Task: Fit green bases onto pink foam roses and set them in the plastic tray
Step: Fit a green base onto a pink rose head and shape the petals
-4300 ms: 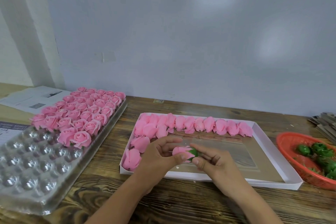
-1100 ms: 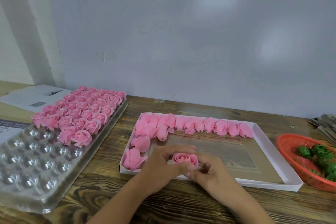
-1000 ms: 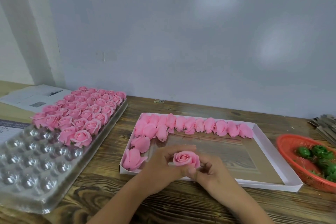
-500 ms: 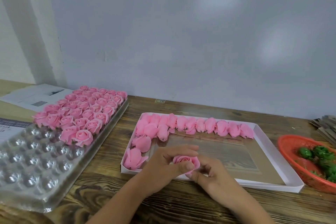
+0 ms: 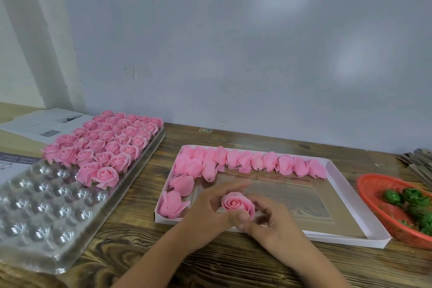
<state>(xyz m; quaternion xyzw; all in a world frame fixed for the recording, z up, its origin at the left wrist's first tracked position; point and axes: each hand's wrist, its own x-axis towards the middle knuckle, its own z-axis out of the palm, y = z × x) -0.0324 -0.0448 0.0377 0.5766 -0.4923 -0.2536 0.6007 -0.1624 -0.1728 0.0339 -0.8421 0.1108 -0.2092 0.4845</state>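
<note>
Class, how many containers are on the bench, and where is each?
3. The clear tray lies at the left, the white box in the middle, the red basket at the right edge, partly cut off. Others may lie out of view.

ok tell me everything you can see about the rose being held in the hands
The rose is a pink, soft-looking foam bloom with petals spiralling around a tight centre, its open face turned up toward the camera. The left hand and right hand pinch it from either side, above the near edge of the white box. Its underside is hidden, so any green base cannot be seen.
</note>
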